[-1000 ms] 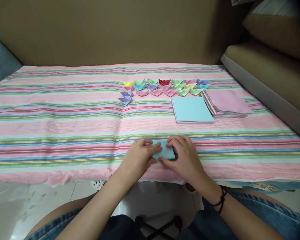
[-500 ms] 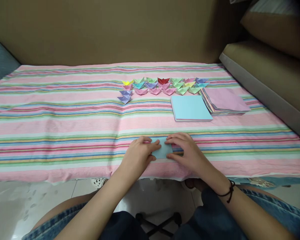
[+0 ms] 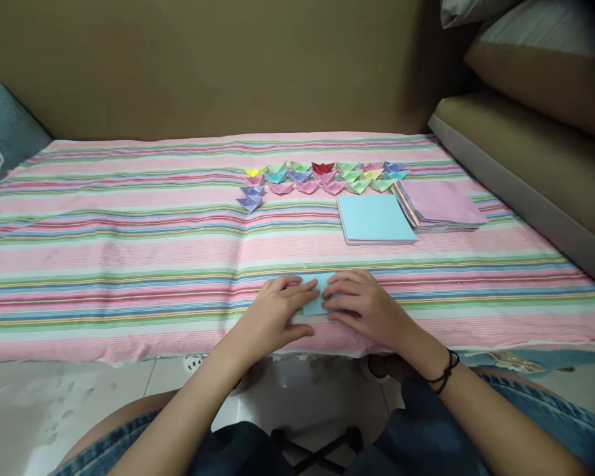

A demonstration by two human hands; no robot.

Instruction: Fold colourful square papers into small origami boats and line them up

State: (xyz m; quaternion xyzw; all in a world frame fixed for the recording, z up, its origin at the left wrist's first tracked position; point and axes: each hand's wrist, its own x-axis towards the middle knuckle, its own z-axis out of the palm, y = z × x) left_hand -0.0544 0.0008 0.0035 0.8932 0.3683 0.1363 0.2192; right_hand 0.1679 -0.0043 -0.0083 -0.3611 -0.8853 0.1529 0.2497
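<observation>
A small light-blue piece of folded paper (image 3: 314, 305) lies flat on the striped cloth near the front edge. My left hand (image 3: 276, 309) rests its outstretched fingertips on the paper's left part, the thumb apart and lower on the cloth. From the other side, my right hand (image 3: 364, 305) lays its extended fingers over the right part, which hides that end of the paper. Neither hand is closed. Beyond them lies a stack of light-blue-topped square paper (image 3: 377, 219).
Rows of small folded paper boats (image 3: 308, 188) in several colours stand farther back. A pink-topped paper stack (image 3: 443, 201) touches the blue one on its right. Brown cushions (image 3: 515, 145) border the right side of the striped cloth (image 3: 143, 258).
My right hand has slid slightly left and flattened over the paper, covering more of it. My left thumb has moved off the paper's edge, downward. The view has shifted a little.
</observation>
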